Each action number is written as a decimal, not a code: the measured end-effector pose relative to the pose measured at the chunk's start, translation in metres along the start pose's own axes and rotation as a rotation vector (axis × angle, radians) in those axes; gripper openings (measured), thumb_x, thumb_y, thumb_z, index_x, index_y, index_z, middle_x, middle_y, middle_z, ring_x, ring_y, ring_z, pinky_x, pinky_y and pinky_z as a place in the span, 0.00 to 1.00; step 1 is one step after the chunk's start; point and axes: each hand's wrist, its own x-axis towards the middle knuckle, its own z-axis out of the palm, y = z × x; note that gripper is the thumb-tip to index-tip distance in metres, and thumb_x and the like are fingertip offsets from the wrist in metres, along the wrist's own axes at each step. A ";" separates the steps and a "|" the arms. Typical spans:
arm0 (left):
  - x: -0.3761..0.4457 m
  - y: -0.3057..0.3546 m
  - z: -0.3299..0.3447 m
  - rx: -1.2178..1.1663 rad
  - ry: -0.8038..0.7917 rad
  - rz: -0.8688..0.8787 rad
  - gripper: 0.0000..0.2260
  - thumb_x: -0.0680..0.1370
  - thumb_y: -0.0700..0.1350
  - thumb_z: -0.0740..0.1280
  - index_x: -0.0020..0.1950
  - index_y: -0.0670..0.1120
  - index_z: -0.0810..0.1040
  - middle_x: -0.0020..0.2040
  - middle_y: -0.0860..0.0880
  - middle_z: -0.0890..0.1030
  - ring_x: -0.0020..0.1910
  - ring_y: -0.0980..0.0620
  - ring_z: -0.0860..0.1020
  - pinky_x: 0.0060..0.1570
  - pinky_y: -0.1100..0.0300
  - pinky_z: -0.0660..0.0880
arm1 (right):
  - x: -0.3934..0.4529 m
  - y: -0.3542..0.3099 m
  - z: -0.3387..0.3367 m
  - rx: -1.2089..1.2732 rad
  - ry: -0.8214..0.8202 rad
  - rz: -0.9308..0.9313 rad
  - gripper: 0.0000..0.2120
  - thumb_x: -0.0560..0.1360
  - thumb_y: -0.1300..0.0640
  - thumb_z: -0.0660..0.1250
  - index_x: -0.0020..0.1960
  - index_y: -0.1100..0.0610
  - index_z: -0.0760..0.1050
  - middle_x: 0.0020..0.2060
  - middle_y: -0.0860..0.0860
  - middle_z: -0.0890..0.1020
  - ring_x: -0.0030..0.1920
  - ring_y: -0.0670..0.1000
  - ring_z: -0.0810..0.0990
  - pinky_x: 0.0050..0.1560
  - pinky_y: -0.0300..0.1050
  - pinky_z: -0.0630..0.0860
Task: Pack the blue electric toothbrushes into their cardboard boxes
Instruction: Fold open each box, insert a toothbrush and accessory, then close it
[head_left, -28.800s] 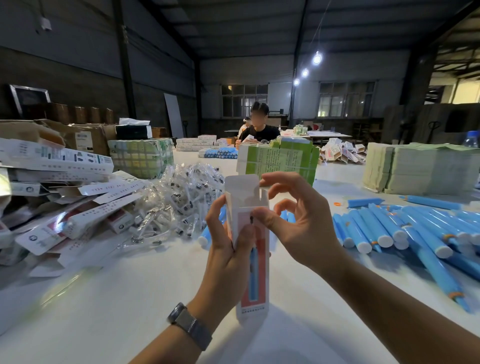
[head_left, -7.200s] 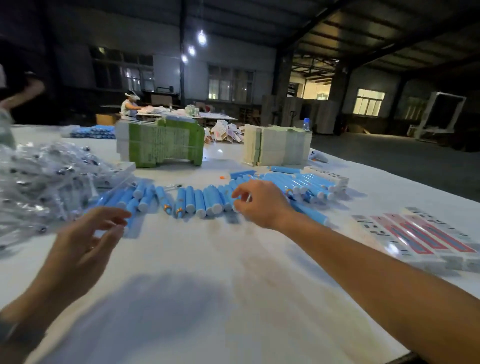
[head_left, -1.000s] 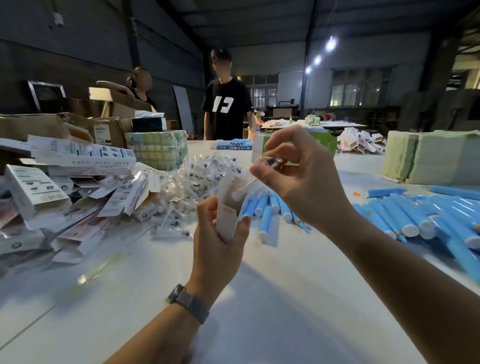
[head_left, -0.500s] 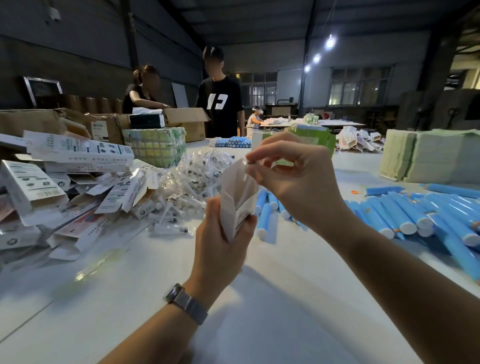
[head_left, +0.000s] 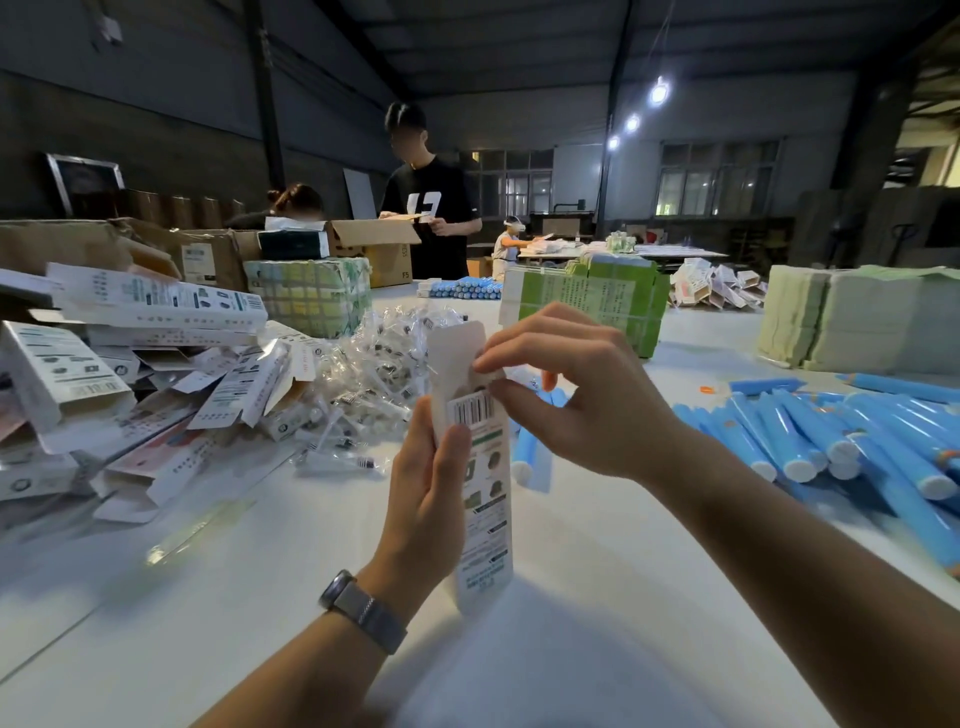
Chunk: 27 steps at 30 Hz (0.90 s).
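Half a second on, I am standing the cardboard box (head_left: 480, 488) nearly upright, its barcode side turned toward me, where moments ago it was tilted and showing its open mouth. My left hand (head_left: 426, 499) is gripping the box along its left edge, thumb pressed just below the barcode. My right hand (head_left: 576, 395) is pinching at the top flap (head_left: 457, 345) between thumb and forefinger, just where the flap folds over the opening. Whether a toothbrush is already inside, I cannot tell; the walls are hiding the contents.

Loose blue toothbrushes (head_left: 831, 441) are lying in a heap at three o'clock on the white table (head_left: 208, 597), with a few more just behind the box at one o'clock. Clear plastic packets (head_left: 374, 364) are piled at eleven o'clock, and a jumble of printed boxes (head_left: 156, 364) is sitting at nine o'clock. Two people are working at twelve o'clock.

Closing this well, I judge, is calling for a steady left grip that keeps the mouth square, while the right hand is bending the flap along its crease and guiding the tab straight into the slot without buckling the card.
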 end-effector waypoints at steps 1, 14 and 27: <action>0.000 -0.001 0.000 -0.014 -0.014 0.007 0.17 0.77 0.64 0.58 0.57 0.55 0.73 0.47 0.53 0.81 0.45 0.49 0.81 0.44 0.48 0.81 | -0.001 0.001 0.002 -0.003 -0.025 -0.005 0.05 0.75 0.62 0.71 0.50 0.60 0.84 0.48 0.51 0.84 0.49 0.50 0.77 0.48 0.34 0.67; 0.001 0.003 0.000 -0.104 -0.094 0.016 0.12 0.82 0.48 0.53 0.65 0.52 0.64 0.49 0.56 0.83 0.44 0.53 0.83 0.41 0.58 0.81 | -0.019 0.005 0.024 0.396 0.026 0.351 0.06 0.76 0.56 0.68 0.52 0.50 0.74 0.54 0.46 0.75 0.50 0.48 0.76 0.42 0.42 0.79; -0.002 0.009 0.006 -0.137 -0.162 0.067 0.16 0.82 0.47 0.57 0.59 0.70 0.65 0.53 0.50 0.84 0.47 0.45 0.83 0.44 0.54 0.82 | -0.043 0.002 0.014 0.682 0.159 0.478 0.13 0.71 0.47 0.73 0.53 0.41 0.74 0.48 0.48 0.81 0.42 0.46 0.79 0.37 0.39 0.74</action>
